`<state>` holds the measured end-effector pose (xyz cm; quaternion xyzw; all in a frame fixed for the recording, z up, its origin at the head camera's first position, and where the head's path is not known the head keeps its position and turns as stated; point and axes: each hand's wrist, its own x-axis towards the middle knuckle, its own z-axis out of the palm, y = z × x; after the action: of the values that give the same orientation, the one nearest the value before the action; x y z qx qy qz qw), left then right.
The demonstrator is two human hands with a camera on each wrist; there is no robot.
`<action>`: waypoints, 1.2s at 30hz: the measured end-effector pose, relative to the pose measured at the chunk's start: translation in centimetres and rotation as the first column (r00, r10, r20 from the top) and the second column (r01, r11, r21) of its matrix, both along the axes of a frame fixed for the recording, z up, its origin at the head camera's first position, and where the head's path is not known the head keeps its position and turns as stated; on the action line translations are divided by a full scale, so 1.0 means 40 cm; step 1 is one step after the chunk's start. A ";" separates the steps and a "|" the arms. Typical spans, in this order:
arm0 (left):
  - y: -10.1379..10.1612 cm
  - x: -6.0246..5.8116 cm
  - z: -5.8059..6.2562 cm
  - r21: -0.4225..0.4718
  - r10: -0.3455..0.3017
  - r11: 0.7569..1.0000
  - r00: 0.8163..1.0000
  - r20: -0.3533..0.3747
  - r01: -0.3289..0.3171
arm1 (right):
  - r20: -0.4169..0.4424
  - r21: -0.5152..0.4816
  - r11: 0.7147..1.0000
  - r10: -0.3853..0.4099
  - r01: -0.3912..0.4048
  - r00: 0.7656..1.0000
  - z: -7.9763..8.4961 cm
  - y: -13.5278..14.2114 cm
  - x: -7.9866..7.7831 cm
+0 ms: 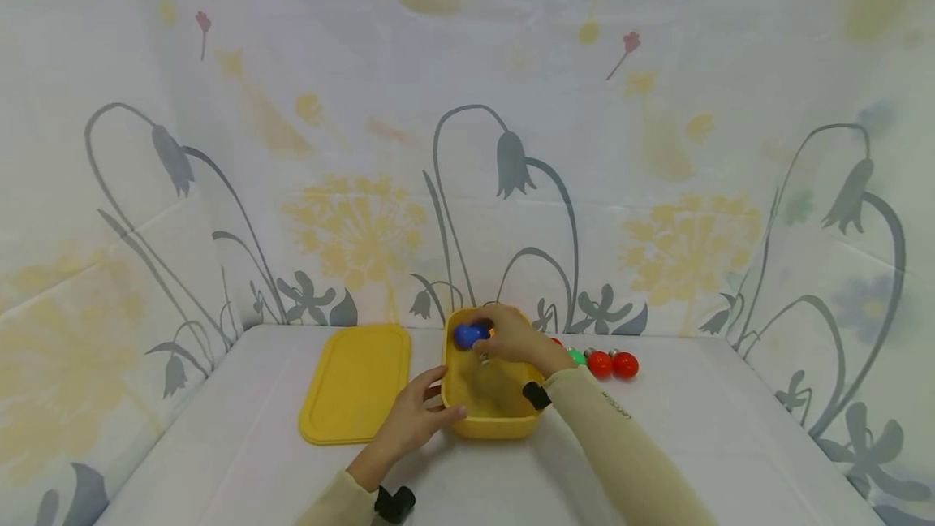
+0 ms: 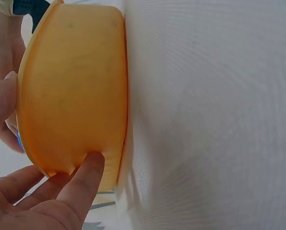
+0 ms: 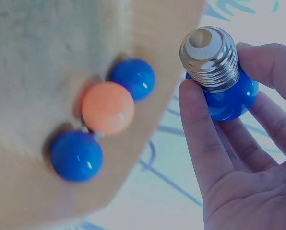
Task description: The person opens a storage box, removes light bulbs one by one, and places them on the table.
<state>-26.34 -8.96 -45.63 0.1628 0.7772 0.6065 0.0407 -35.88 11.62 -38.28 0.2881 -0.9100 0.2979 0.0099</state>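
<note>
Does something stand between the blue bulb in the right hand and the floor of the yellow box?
Nothing visible stands between the held blue bulb and the near floor of the yellow box; toward the far end lie two other blue bulbs and an orange bulb.

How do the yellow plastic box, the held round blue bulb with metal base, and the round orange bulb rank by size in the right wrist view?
1. Yellow box
2. Held blue bulb, probably enlarged by nearness
3. Orange bulb
</note>
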 end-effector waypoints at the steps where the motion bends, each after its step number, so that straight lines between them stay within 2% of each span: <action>1: -0.001 0.001 0.000 0.001 0.000 1.000 1.000 0.004 0.000 | 0.005 -0.015 1.000 -0.013 0.013 1.000 0.006 0.008 0.005; 7: -0.005 0.007 0.007 -0.002 0.012 1.000 1.000 0.026 -0.012 | 0.041 -0.072 0.992 -0.097 0.099 0.994 0.041 0.065 0.042; 14: -0.005 0.000 0.002 -0.015 0.015 1.000 0.999 0.035 -0.014 | 0.007 -0.113 0.986 -0.123 0.123 0.992 0.050 0.145 0.067; 20: -0.003 -0.006 -0.002 -0.026 0.013 1.000 0.999 0.042 -0.012 | -0.049 -0.168 0.977 -0.142 0.132 0.989 0.024 0.217 0.085; 26: -0.001 0.003 0.006 -0.028 0.025 0.999 0.999 0.042 -0.024 | -0.131 -0.175 0.977 -0.144 0.120 0.981 -0.009 0.269 0.106; 29: 0.000 0.004 0.006 -0.024 0.029 0.999 0.998 0.047 -0.028 | -0.131 -0.164 0.976 -0.168 0.146 0.977 -0.029 0.284 0.116; 36: 0.003 0.001 0.002 -0.025 0.028 0.999 0.998 0.051 -0.027 | -0.077 -0.123 0.957 -0.272 0.262 0.959 -0.083 0.293 0.125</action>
<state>-26.29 -8.85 -45.57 0.1357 0.7853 0.6016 0.0544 -30.87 23.33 -41.59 0.1751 -0.9211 0.3305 0.1084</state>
